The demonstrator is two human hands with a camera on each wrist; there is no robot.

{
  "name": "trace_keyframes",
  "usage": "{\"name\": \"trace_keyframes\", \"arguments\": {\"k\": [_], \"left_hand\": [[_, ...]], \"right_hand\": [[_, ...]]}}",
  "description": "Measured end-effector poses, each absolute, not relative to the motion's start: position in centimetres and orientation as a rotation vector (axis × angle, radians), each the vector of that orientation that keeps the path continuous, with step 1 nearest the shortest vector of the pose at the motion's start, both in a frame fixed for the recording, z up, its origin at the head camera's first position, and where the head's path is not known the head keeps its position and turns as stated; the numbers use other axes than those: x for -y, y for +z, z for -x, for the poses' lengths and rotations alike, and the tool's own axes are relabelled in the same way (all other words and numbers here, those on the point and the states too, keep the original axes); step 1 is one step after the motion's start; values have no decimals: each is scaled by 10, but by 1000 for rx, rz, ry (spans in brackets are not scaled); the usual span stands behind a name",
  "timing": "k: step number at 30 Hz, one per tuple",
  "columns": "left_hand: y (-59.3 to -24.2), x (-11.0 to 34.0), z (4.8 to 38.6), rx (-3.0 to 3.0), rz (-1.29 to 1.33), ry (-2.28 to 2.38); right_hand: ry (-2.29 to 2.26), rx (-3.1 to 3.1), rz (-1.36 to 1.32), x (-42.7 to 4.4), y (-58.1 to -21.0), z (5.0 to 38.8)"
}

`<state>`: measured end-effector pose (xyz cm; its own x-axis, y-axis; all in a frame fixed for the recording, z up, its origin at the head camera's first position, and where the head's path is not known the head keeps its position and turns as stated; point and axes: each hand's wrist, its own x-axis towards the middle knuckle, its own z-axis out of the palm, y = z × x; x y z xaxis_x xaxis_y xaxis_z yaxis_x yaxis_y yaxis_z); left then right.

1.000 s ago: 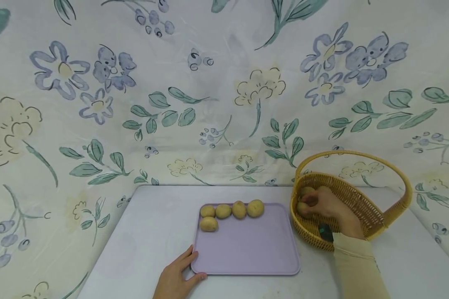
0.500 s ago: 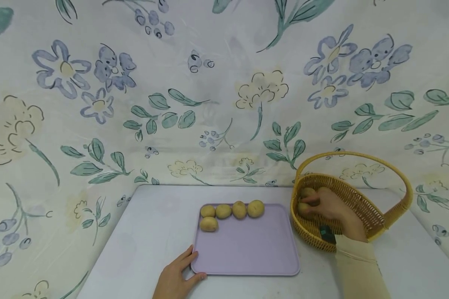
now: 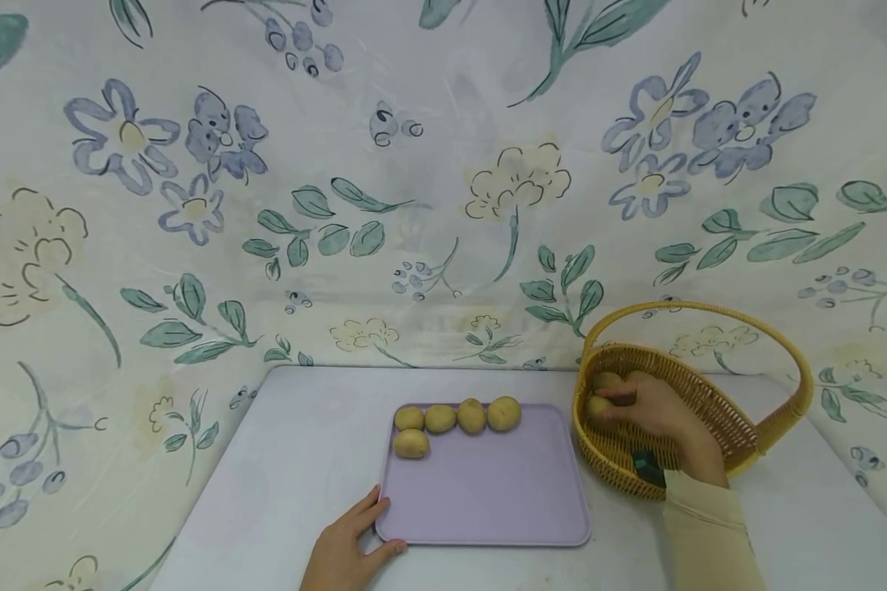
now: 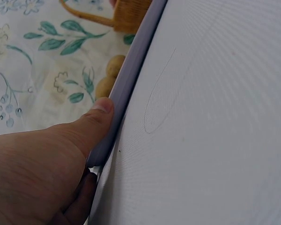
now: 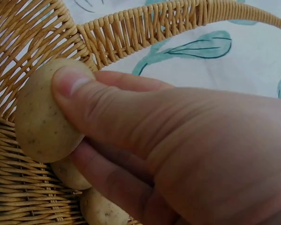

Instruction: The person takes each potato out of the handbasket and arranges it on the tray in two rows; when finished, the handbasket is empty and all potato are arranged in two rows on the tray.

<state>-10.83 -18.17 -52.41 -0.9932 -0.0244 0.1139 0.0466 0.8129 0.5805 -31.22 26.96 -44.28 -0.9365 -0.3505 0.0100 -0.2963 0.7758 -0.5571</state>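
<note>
Inside the wicker basket (image 3: 613,472), my right hand (image 3: 658,408) holds a potato (image 5: 44,117) between thumb and fingers. Two more potatoes show below it in the right wrist view, one partly behind my fingers (image 5: 114,183) and one lower down (image 5: 103,208). At the near left corner of the lilac tray (image 3: 488,501), my left hand (image 3: 343,546) grips the rim, thumb on the front edge and fingers along the left side. Several potatoes (image 3: 471,416) form a row at the tray's far edge. One potato (image 3: 411,443) sits just in front of the leftmost.
The basket's tall handle (image 3: 698,305) arches over its opening. A small dark device (image 3: 646,468) is at my right wrist. Beneath everything is a white table (image 3: 296,443), backed by a flowered cloth (image 3: 414,164).
Both hands stay almost where they were. The right forearm has shifted slightly right and down, with the hand still on the potato in the basket. The tray and its potatoes keep their arrangement.
</note>
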Motion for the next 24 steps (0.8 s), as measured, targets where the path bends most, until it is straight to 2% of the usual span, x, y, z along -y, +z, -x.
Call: {"name": "trace_keyframes", "arguments": {"k": [24], "left_hand": [[-532, 178, 102, 2900, -17, -934]], "right_hand": [[-906, -2919, 455, -261, -423, 293]]}}
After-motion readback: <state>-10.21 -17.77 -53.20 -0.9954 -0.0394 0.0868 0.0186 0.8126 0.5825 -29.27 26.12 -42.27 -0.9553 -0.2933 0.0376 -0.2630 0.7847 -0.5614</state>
